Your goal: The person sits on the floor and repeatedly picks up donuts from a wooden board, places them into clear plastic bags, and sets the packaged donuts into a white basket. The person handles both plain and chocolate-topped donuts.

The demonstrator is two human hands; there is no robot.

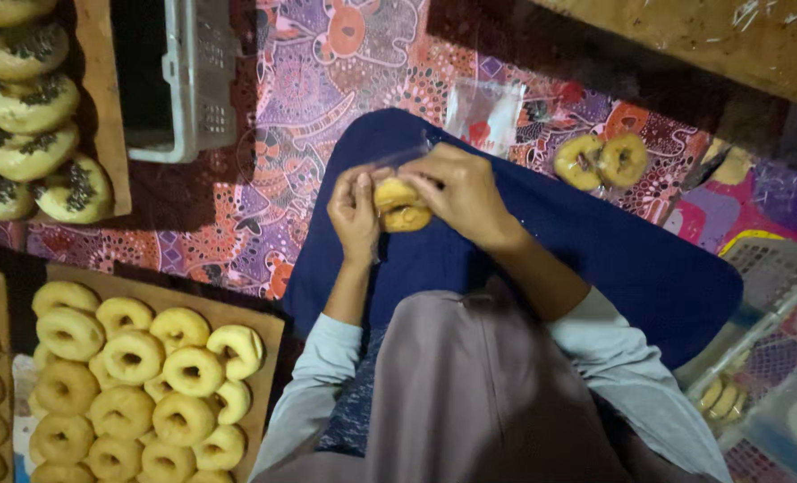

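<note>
Both hands, left hand [354, 215] and right hand [459, 192], grip closed on doughnuts [402, 206] in a clear bag [414, 154], its outline hard to make out.

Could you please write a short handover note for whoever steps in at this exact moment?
Left hand and right hand together hold two doughnuts in a clear bag over the blue cloth.
Done: one bagged pair lies on the patterned mat, beside a spare bag.
Left: plain doughnuts piled on the board at lower left; topped ones on the upper-left board.
</note>
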